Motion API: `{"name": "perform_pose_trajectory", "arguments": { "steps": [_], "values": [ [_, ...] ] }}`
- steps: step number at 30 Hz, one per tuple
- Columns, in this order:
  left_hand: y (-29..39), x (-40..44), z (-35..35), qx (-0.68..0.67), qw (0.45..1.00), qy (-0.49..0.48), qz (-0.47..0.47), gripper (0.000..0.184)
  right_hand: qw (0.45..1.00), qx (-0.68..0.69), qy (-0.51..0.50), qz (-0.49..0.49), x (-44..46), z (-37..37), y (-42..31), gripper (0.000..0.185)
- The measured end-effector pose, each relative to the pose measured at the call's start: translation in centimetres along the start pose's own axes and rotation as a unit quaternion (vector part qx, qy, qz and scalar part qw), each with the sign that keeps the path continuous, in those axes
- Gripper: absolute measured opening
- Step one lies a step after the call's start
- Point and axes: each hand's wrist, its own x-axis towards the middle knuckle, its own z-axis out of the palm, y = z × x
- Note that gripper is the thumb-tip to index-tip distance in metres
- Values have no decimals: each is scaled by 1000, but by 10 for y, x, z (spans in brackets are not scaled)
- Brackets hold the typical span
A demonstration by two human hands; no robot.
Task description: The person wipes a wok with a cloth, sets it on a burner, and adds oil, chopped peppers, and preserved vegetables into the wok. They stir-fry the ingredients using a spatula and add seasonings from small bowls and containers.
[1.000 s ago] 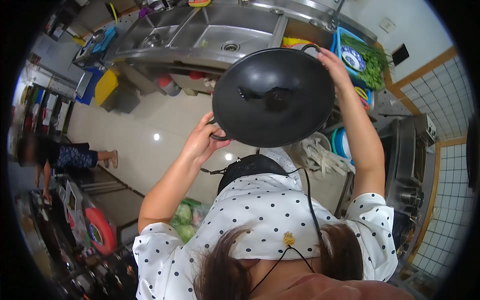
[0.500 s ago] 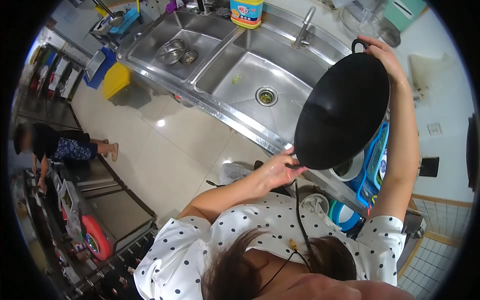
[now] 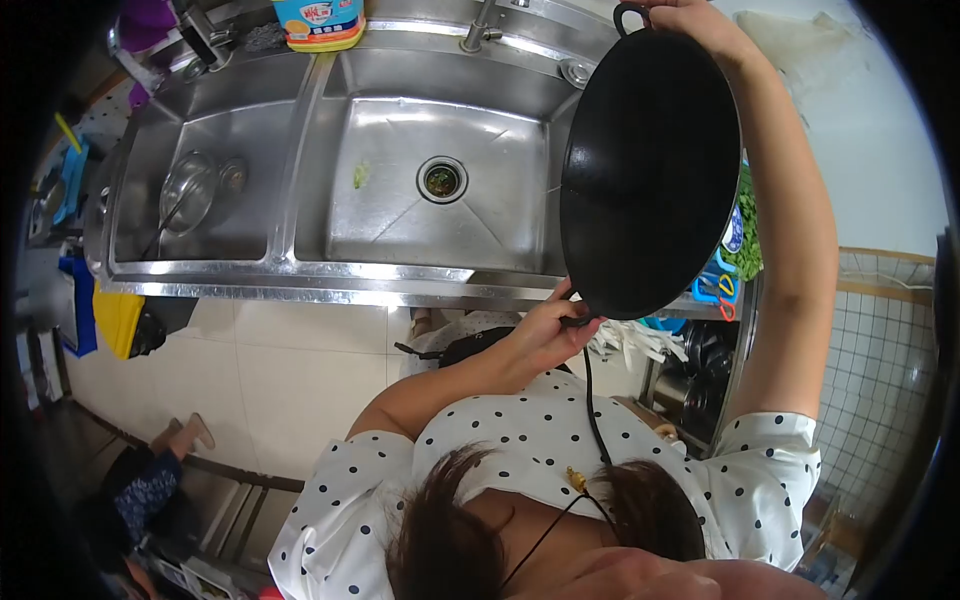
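Observation:
A black wok (image 3: 650, 175) is held up on its side, tilted, over the right edge of the sink. My left hand (image 3: 548, 335) is closed around its lower loop handle. At the top, my right hand (image 3: 697, 22) grips the other loop handle. Left of the wok lies the large steel sink basin (image 3: 385, 225), with a drain (image 3: 441, 180) and a small green scrap (image 3: 361, 175) in it.
A smaller basin (image 3: 240, 135) holds a metal strainer (image 3: 188, 192). Behind the basins are a faucet (image 3: 480, 35) and a yellow-blue detergent jug (image 3: 322, 22). Leafy greens (image 3: 747, 235) show right of the wok. Another person (image 3: 150, 490) is at the lower left.
The view has swung toward the sink, which now fills the upper part. The wok has gone from facing up in front of my body to standing steeply on its side, both hands still holding it.

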Motion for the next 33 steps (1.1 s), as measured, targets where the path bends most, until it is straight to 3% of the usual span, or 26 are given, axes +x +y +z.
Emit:
{"name": "perform_pose_trajectory", "arguments": {
  "steps": [2,5,6,9,12,15,18,19,20,21,22,23,24,26,28,31,32,33],
  "values": [
    [3,-6,3,-13,999,25,-19,59,1000,-20,17,-11,1,0,-4,34],
    [9,-3,1,-32,999,19,-24,59,987,-118,-14,-111,12,-16,14,42],
    [11,-2,-1,-38,999,6,-16,60,994,-85,-22,-65,6,-11,1,44],
    [15,-12,2,-28,999,-21,-12,55,998,-36,0,-51,4,-2,-9,46],
    [12,-16,-1,-14,1000,19,2,63,999,0,-10,-40,3,2,-16,45],
    [27,-33,-7,11,999,-26,20,65,998,27,-23,-46,5,0,-4,47],
    [38,-62,0,18,996,-30,83,62,990,95,-31,-104,-10,10,19,51],
    [31,-81,19,36,983,50,174,67,984,137,-10,-114,-22,23,24,52],
    [34,-84,5,62,977,68,191,73,977,177,7,-122,-36,34,33,53],
    [34,-104,4,224,937,96,249,70,969,189,2,-159,-39,48,56,55],
    [31,-132,5,286,907,125,282,69,961,211,16,-177,-45,66,88,56],
    [29,-159,6,346,871,160,311,68,942,289,-8,-172,-46,88,104,58],
    [21,-184,15,304,871,180,341,68,917,364,-31,-160,-50,109,111,60],
    [19,-218,7,330,816,245,406,67,920,352,-103,-137,-47,141,91,58],
    [26,-251,-17,318,788,258,460,70,942,240,-171,-159,-21,168,53,46],
    [33,-292,-16,298,755,270,518,70,947,69,-141,-282,56,206,-50,29],
    [37,-302,-21,278,748,274,536,70,936,74,-90,-333,69,222,-104,27],
    [44,-312,-24,258,740,277,556,71,931,151,-94,-319,86,238,-156,27]
  ]
}}
